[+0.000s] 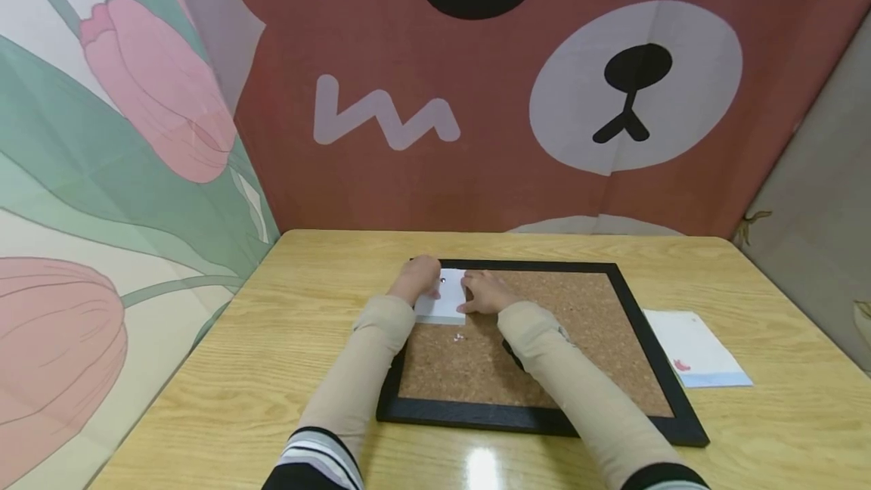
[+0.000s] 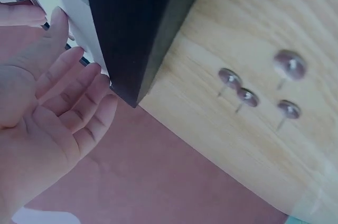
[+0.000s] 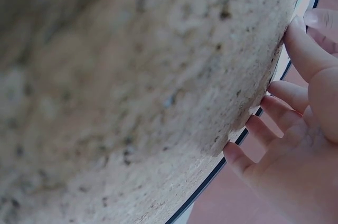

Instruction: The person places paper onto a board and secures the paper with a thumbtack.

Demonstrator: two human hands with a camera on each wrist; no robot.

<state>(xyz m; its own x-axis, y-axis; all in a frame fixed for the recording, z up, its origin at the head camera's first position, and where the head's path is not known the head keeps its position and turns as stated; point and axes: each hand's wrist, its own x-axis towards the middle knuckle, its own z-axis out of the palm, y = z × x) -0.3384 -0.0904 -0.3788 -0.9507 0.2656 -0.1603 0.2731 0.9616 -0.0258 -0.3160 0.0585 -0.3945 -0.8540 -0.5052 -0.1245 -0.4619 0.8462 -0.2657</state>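
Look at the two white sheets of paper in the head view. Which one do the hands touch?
The small white paper on the cork board, between left hand and right hand. The other sheet lies untouched on the table, right of the frame.

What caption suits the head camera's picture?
Both hands, left hand and right hand, press a white card onto a cork board.

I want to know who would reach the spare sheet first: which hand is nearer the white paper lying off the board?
Right. The right hand rests on the cork board, on the side toward that white paper; the left hand lies beyond it, at the board's far-left corner.
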